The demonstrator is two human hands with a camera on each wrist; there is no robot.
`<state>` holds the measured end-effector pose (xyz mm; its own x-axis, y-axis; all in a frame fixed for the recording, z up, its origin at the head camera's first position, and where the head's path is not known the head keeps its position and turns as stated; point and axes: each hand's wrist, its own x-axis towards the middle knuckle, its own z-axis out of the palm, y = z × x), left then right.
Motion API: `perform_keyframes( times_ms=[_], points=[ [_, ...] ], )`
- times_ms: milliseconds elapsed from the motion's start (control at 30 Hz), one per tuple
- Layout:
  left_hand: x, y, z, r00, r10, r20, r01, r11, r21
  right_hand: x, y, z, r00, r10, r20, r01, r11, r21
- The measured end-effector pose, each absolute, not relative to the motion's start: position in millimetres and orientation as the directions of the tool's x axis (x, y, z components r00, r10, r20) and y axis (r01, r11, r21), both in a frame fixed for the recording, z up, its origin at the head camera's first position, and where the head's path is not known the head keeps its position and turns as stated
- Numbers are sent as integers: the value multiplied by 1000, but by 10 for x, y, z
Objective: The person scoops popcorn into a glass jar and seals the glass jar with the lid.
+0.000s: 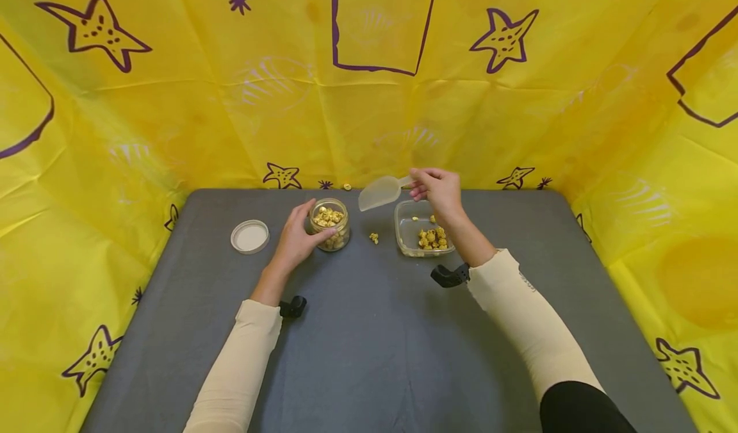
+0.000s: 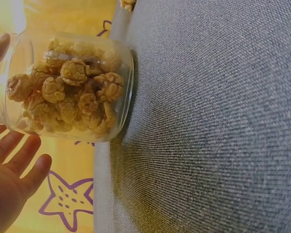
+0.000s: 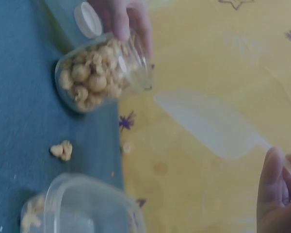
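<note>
A glass jar of caramel popcorn stands upright on the table. My left hand holds it near the rim, thumb on the near side and fingers on the far side. Between thumb and fingers, my right hand pinches the handle of a translucent plastic scoop. The scoop hangs in the air between the jar and a clear plastic tub, its bowl looking empty in the right wrist view. Several popcorn pieces lie in the tub, below the right hand. The left wrist view shows the jar filled most of the way.
A white round lid lies left of the jar. One loose popcorn piece sits between jar and tub, and a small bit lies by the far edge. Yellow patterned cloth surrounds the grey table at the back and sides.
</note>
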<state>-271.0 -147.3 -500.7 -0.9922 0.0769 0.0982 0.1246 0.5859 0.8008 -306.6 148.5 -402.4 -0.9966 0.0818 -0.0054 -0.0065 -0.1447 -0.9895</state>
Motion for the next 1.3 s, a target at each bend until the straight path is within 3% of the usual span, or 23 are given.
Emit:
perform_keyframes(
  times_ms=[633, 1167, 1300],
  points=[
    [-2687, -1504, -4983, -994, 74, 85, 113, 579, 807, -2824, 2476, -4426, -948, 232, -217, 133, -329, -935],
    [-2648, -1531, -5035, -993, 69, 101, 122, 570, 813, -2739, 2604, -4852, -929, 222, -295, 229, -281, -932],
    [-2640, -1537, -5039, -992, 67, 106, 125, 570, 812, -2735, 2587, -4910, -928, 233, -290, 241, -218, -946]
  ],
)
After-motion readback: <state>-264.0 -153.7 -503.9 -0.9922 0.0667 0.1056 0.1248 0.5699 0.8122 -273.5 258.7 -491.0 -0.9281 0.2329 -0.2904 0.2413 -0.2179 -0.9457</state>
